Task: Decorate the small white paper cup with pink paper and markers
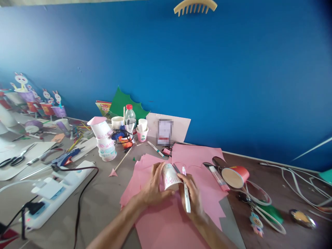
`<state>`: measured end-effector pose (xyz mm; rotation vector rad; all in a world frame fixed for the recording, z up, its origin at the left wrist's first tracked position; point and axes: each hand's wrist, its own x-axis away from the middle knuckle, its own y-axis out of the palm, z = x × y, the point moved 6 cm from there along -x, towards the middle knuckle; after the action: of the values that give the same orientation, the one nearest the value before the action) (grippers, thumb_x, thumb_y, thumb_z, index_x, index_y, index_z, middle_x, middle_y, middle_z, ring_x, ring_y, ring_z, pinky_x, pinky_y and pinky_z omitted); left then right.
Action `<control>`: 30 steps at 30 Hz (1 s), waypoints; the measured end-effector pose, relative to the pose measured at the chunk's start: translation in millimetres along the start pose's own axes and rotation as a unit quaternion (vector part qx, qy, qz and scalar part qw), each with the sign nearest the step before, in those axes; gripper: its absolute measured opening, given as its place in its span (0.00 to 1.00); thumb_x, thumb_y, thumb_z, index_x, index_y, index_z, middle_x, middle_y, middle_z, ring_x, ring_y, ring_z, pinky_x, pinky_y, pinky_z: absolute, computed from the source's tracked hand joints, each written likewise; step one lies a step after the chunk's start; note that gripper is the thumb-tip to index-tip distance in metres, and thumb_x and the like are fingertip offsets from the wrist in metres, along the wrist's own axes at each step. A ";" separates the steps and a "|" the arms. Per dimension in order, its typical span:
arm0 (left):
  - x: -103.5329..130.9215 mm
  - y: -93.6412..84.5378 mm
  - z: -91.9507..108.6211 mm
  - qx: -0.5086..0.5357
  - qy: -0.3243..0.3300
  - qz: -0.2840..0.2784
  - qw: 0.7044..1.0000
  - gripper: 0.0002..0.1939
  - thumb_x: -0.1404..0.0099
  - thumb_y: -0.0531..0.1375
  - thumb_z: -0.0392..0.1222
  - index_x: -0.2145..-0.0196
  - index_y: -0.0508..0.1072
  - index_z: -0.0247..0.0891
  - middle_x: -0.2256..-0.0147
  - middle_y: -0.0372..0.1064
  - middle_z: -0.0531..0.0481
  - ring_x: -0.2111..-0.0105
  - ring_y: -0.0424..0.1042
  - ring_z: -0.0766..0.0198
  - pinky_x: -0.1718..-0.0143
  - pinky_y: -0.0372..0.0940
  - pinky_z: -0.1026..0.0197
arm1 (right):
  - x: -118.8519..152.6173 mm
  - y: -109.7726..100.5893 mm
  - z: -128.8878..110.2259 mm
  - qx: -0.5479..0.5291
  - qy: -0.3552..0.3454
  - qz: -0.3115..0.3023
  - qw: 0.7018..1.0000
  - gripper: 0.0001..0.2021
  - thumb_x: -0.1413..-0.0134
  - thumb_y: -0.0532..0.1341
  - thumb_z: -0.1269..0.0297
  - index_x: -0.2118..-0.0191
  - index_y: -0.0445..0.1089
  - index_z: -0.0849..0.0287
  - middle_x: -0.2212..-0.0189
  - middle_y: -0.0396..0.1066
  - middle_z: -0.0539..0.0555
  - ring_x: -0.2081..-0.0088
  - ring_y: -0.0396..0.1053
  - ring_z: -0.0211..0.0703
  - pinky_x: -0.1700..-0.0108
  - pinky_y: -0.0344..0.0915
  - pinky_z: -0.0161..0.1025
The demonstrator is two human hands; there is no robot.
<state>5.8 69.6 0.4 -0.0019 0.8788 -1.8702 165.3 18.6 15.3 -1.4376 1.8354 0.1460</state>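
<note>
A white paper cup (170, 176) with pink drawn marks is tilted over pink paper sheets (158, 230). My left hand (152, 191) wraps round its left side, thumb along the lower rim. In my right hand (195, 197) lies a white marker (186, 197) with a pinkish upper end, pointing away from me. The right fingertips reach the cup's right side and are partly hidden. Left of the sheets leans a stack of decorated paper cups (106, 147) topped by a pink paper cone (97, 120).
A red paper cup (237, 175) lies sideways at right, by a glue stick (218, 178) and white cables (298, 183). At left are a power strip (61, 193), a blue glue gun (66, 157) and scissors (17, 159). Behind stand a bottle (130, 117) and the blue wall (233, 76).
</note>
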 end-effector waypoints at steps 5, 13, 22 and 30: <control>4.0 4.2 -3.4 -0.009 0.034 -0.006 0.999 0.57 0.42 0.67 0.57 0.30 0.36 0.38 0.36 0.47 0.29 0.33 0.49 0.38 0.39 0.60 0.36 | -1.8 -6.7 -13.0 0.083 -0.098 -0.012 0.992 0.20 0.38 0.54 0.70 0.43 0.69 0.50 0.67 0.64 0.52 0.70 0.66 0.43 0.70 0.65 0.38; 3.3 8.3 -6.1 -0.034 -0.047 0.012 0.998 0.56 0.46 0.70 0.45 0.30 0.41 0.37 0.38 0.56 0.29 0.38 0.60 0.40 0.44 0.67 0.39 | -3.6 -3.8 -15.6 0.142 -0.127 -0.022 0.981 0.19 0.38 0.52 0.73 0.48 0.74 0.50 0.72 0.63 0.52 0.70 0.65 0.45 0.69 0.64 0.40; 1.2 -2.3 9.6 -0.151 0.020 0.053 0.987 0.48 0.38 0.64 0.45 0.30 0.38 0.38 0.39 0.58 0.31 0.38 0.61 0.41 0.46 0.69 0.44 | -2.1 -11.9 -4.6 0.007 0.005 0.058 0.998 0.14 0.33 0.51 0.66 0.45 0.65 0.55 0.60 0.71 0.57 0.58 0.71 0.48 0.55 0.69 0.46; -0.3 -6.2 22.9 -0.185 0.079 0.037 0.979 0.46 0.36 0.60 0.37 0.31 0.33 0.38 0.42 0.58 0.31 0.40 0.62 0.41 0.46 0.67 0.40 | 7.2 -4.6 -10.3 -0.093 0.034 0.006 0.995 0.15 0.30 0.50 0.56 0.49 0.70 0.53 0.59 0.71 0.57 0.58 0.70 0.50 0.57 0.69 0.47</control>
<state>9.6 58.2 20.8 -0.0503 1.3098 -1.6305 163.8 6.0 19.5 -1.5765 1.9267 0.2829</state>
